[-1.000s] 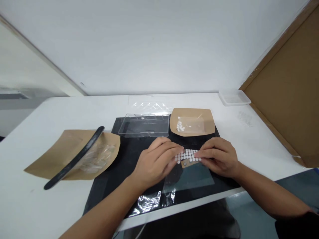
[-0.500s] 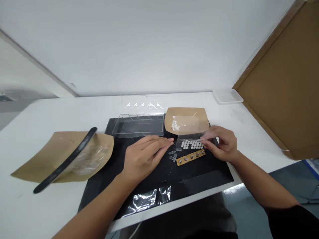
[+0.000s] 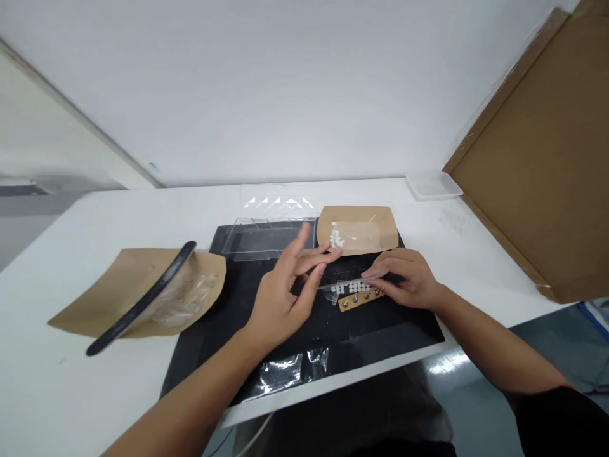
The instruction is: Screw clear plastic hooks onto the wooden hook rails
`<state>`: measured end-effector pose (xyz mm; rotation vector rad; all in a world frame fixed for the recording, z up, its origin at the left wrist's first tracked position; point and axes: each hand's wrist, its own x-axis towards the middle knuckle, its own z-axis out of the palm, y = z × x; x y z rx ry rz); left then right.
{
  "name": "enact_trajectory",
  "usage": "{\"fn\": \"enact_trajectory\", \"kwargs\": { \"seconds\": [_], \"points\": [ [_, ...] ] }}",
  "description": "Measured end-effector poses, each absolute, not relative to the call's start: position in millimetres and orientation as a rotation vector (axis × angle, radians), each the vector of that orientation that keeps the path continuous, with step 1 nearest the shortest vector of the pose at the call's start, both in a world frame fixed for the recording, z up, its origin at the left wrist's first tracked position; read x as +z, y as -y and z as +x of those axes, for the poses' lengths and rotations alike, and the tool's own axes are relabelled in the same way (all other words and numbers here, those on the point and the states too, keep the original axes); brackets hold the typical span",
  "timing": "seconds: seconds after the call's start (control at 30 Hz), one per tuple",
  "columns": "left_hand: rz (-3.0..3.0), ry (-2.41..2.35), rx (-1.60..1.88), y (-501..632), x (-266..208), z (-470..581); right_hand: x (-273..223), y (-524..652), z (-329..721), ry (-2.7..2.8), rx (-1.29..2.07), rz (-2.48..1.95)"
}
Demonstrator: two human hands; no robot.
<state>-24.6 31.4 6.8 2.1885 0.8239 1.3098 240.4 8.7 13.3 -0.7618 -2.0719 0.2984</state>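
My right hand (image 3: 404, 279) pinches the right end of a clear sheet of round white stickers (image 3: 358, 287), tilted nearly edge-on. Around the sheet's left end is my left hand (image 3: 285, 295), its fingers spread and the thumb close to the edge; whether it touches is unclear. Just below the sheet lies a tan strip (image 3: 352, 302) bearing several small metal studs. Small clear plastic pieces (image 3: 335, 298) rest beside the strip, partly covered. Behind the hands, a brown paper piece (image 3: 385, 219) carries a cluster of small white bits (image 3: 337, 239).
A black mat (image 3: 380, 336) covers part of the white table (image 3: 42, 285). At left, a black curved file (image 3: 143, 298) crosses brown paper (image 3: 104, 285) with clear packets (image 3: 183, 304). A clear case (image 3: 238, 244), a plastic tub (image 3: 435, 186) and cardboard (image 3: 542, 178) stand further back.
My right hand has moved left with the sticker sheet and tipped it towards edge-on. My left hand has gone from fingers together to spread, with its thumb nearer the sheet.
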Motion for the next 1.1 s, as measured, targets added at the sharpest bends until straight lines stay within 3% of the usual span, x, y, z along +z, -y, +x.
{"fn": "enact_trajectory", "kwargs": {
  "seconds": [0.2, 0.47, 0.7, 1.1],
  "points": [
    [2.289, -0.563, 1.191, -35, 18, -25, 12, -6, 236, 2.032, 0.423, -0.729],
    [2.310, -0.419, 1.197, -32, 20, -22, 12, -2, 239, 2.052, 0.261, -0.611],
    [2.404, -0.443, 1.249, -25, 24, -21, 14, 4, 239, 2.117, -0.042, -0.538],
    [2.581, -0.617, 1.340, -20, 22, -20, 16, 6, 239, 2.140, -0.072, -0.602]
  ]
}}
